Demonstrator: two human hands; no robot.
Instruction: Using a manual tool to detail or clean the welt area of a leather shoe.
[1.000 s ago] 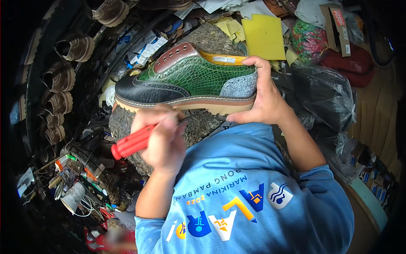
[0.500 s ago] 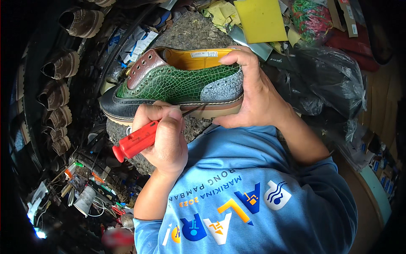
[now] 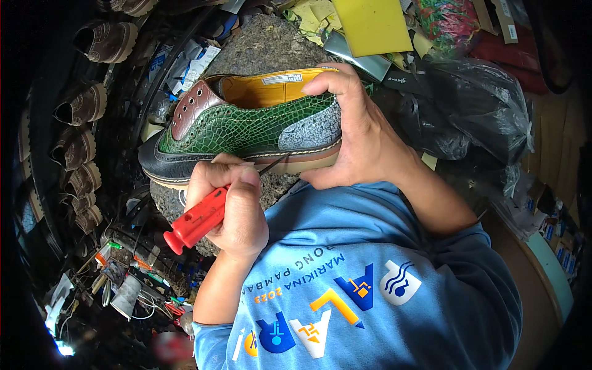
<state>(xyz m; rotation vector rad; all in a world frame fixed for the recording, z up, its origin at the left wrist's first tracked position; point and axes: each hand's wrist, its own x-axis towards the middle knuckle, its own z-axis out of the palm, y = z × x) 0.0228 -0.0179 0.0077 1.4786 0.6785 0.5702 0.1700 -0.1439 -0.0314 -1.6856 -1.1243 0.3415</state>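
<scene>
A low shoe (image 3: 240,129) lies with its side toward me, toe to the left: green scaly leather, black toe, brown eyelet flap, pale crackled heel patch and tan lining. My right hand (image 3: 367,139) grips it at the heel, fingers over the collar and thumb under the sole. Closed around the handle of a red awl (image 3: 197,222) is my left hand (image 3: 234,206), just below the shoe's middle. The awl's thin dark shaft slants up to the right, its tip at the stitched welt below the heel patch. Whether it pierces the welt I cannot tell.
Behind the shoe stands a rough grey stone-like block (image 3: 265,49). Several brown shoes (image 3: 80,148) line the left side. A yellow sheet (image 3: 373,28) and black plastic bags (image 3: 456,117) lie at the far right. Tools and a white cup (image 3: 126,296) clutter the lower left.
The shoe and both hands have shifted slightly left in view. The awl's tip stays at the welt, and its handle sits a little lower. Both grips are kept.
</scene>
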